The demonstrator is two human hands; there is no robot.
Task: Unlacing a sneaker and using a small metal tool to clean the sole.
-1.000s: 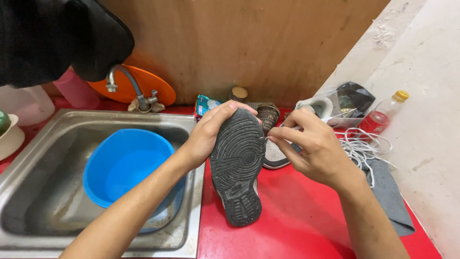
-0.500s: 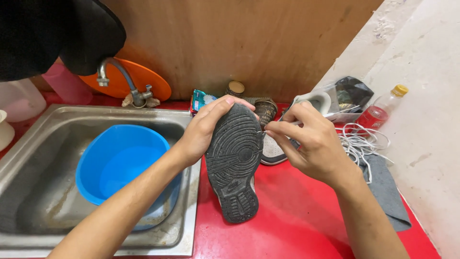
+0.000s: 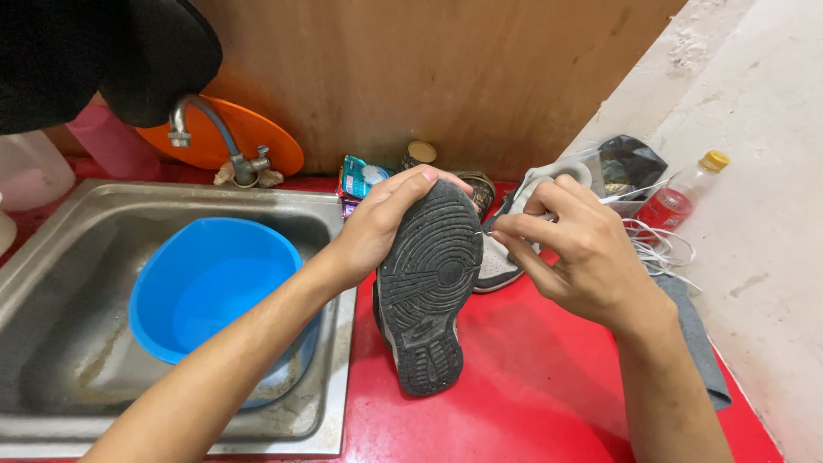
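Red counter [image 3: 531, 403] beside steel sink [image 3: 77, 343] holding blue basin [image 3: 206, 283]. Gripping upturned dark shoe [image 3: 429, 283] at its toe, left hand [image 3: 377, 227]; pinching a thin tool at the sole's edge, right hand [image 3: 574, 249]. Lying farther back, second shoe [image 3: 497, 266], red bottle [image 3: 673, 201].

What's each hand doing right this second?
Left hand: closed on the black shoe with grey treaded sole, sole up.
Right hand: fingers pinched on a thin metal pick at the sole.
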